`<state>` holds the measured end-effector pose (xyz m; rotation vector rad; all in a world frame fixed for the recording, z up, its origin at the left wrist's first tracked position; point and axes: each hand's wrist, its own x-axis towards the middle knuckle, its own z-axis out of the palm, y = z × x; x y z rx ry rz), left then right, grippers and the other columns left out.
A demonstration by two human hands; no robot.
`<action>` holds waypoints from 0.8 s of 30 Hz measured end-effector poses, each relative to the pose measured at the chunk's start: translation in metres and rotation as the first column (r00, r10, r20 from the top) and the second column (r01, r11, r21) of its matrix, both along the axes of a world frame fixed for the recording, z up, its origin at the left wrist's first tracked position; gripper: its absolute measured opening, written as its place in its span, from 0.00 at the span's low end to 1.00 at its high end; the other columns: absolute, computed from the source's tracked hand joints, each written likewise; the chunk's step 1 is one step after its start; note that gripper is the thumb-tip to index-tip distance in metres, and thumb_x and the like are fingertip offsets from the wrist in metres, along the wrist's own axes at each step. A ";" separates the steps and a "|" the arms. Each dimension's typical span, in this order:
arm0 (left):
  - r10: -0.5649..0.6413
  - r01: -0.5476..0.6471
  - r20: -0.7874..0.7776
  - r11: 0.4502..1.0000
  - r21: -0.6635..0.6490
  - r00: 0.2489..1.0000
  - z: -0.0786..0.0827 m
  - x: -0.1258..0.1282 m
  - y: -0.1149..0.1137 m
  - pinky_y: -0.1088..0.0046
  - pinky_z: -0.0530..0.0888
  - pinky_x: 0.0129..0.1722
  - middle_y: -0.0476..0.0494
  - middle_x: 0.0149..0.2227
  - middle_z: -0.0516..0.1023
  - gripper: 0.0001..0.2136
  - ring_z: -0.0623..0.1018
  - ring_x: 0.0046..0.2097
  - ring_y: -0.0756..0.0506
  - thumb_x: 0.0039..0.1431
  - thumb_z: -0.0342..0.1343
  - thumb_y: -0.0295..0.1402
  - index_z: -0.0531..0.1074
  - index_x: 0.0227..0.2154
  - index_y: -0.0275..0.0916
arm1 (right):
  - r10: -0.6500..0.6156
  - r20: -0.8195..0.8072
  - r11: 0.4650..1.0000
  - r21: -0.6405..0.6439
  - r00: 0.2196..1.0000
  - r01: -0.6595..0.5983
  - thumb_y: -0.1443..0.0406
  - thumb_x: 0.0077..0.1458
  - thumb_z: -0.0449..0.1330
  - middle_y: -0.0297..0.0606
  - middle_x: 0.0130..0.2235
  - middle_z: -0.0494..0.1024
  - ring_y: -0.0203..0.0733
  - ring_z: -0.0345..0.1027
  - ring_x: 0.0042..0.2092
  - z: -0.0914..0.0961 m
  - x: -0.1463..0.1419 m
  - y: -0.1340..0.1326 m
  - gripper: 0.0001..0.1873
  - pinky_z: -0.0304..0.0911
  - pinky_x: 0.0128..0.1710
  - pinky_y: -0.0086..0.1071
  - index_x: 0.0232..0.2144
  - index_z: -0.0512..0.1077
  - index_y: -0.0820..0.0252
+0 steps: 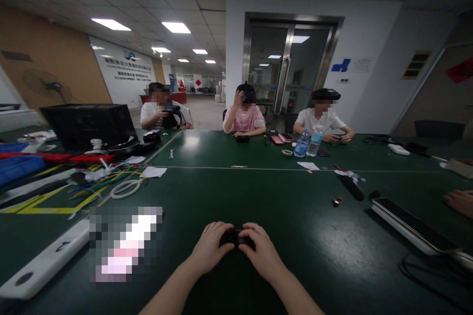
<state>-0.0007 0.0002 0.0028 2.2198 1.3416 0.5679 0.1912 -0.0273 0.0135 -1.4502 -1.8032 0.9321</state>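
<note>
My left hand [211, 246] and my right hand [258, 248] rest together on the dark green table [288, 226], near its front edge. Both have their fingers curled round one small black object [234, 237] held between them; I cannot make out what it is. My forearms reach in from the bottom of the view.
Three people sit at the far side. Two water bottles [308, 142] and phones lie before them. A black case [88, 125], coloured wires [99, 182] and a white power strip [44, 263] lie left. A long flat device [410, 224] and another person's hand [460, 202] are right.
</note>
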 end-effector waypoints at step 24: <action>0.020 -0.021 -0.006 0.999 -0.039 1.000 0.006 0.000 -0.002 0.64 0.61 0.52 0.47 0.48 0.70 0.20 0.66 0.52 0.43 0.52 0.55 0.36 0.65 0.49 0.44 | -0.216 -0.496 0.973 -0.186 0.841 0.140 0.58 0.45 0.62 0.37 0.41 0.74 0.44 0.66 0.46 -0.018 0.020 0.019 0.19 0.61 0.47 0.38 0.41 0.71 0.56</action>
